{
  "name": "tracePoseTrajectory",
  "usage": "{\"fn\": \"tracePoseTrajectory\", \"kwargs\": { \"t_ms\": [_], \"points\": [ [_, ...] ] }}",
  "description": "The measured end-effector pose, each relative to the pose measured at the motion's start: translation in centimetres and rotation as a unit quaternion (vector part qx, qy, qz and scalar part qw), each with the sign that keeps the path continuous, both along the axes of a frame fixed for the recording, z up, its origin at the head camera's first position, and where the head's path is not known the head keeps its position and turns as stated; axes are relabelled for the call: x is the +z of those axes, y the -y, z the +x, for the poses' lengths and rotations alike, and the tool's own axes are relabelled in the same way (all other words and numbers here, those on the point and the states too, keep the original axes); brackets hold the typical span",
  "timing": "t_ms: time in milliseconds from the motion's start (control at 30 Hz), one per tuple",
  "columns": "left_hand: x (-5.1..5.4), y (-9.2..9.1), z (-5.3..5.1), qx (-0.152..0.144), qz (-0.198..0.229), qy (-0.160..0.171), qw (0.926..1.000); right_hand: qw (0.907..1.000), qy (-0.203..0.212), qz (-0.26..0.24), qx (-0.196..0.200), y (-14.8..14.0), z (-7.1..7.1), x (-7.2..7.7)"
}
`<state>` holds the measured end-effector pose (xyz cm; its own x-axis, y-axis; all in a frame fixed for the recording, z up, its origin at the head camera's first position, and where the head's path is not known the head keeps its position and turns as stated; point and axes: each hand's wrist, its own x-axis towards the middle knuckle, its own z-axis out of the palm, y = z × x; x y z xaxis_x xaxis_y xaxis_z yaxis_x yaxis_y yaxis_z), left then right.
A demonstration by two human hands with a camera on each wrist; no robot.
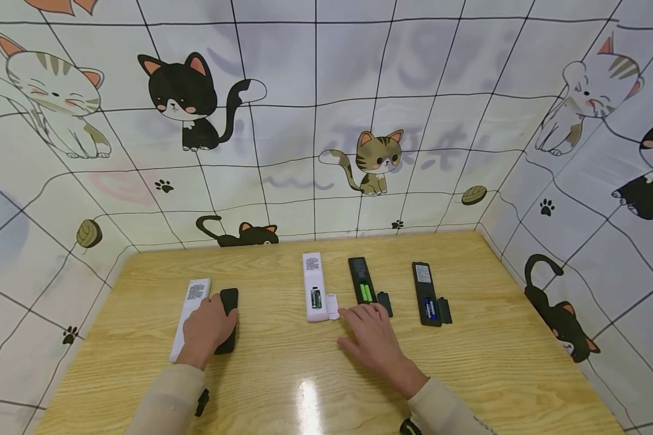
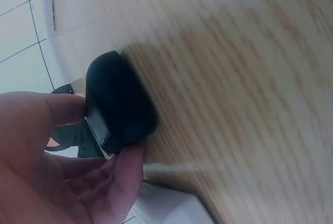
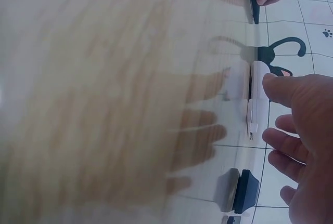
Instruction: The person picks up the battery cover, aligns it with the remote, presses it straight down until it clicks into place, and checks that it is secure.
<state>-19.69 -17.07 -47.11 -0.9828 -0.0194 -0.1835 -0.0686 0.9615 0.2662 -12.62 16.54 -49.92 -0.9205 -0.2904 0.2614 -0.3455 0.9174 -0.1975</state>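
My left hand [image 1: 209,329] grips a black remote control [image 1: 229,300] by its sides, at the left of the table; the left wrist view shows the thumb and fingers on the black remote's [image 2: 119,102] edges. Beside it lies a white remote control [image 1: 191,302], partly hidden by that hand. My right hand [image 1: 374,344] has its fingers loosely spread above the table, nearest the small white battery cover [image 1: 332,305]. Left of that cover is a second white remote [image 1: 313,278] with its battery compartment uncovered and a dark green battery [image 1: 316,298] inside.
To the right lie a black remote [image 1: 359,272] with green batteries [image 1: 366,293] and its cover [image 1: 384,302], and another black remote [image 1: 422,281] with blue batteries [image 1: 430,309] and its cover [image 1: 444,310]. Cat-patterned cloth walls [image 1: 288,133] enclose the wooden table [image 1: 283,374].
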Motion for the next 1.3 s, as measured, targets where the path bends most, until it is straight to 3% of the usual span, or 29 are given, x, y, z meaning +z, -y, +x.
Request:
{"fn": "tracePoseTrajectory", "kwargs": {
  "t_ms": [467,533,667,767,933,1100,1300],
  "points": [
    [-0.4,0.2,0.0,0.010,0.003,-0.006,0.9999,1.0000,0.004,0.004,-0.005,-0.1,0.0,-0.3],
    [-0.4,0.2,0.0,0.013,0.006,-0.026,0.9995,1.0000,0.005,0.001,-0.003,-0.1,0.0,-0.2],
    [-0.4,0.1,0.0,0.015,0.019,-0.100,0.9947,1.0000,0.005,0.003,-0.004,-0.3,0.0,-0.2],
    [0.0,-0.5,0.0,0.009,0.054,-0.126,0.9905,0.9999,0.006,0.009,-0.005,-0.4,-0.1,-0.1],
    [0.4,-2.1,0.4,-0.012,0.138,-0.104,0.9849,0.9999,0.008,0.013,-0.002,-0.4,-0.2,0.0],
    [0.1,-4.2,0.9,-0.032,0.211,-0.110,0.9708,0.9999,0.012,0.011,0.003,-0.5,-0.4,0.2],
    [-0.7,-6.8,1.2,-0.037,0.273,-0.102,0.9558,0.9998,0.016,0.014,-0.006,-0.6,-1.0,0.7]
  ]
}}
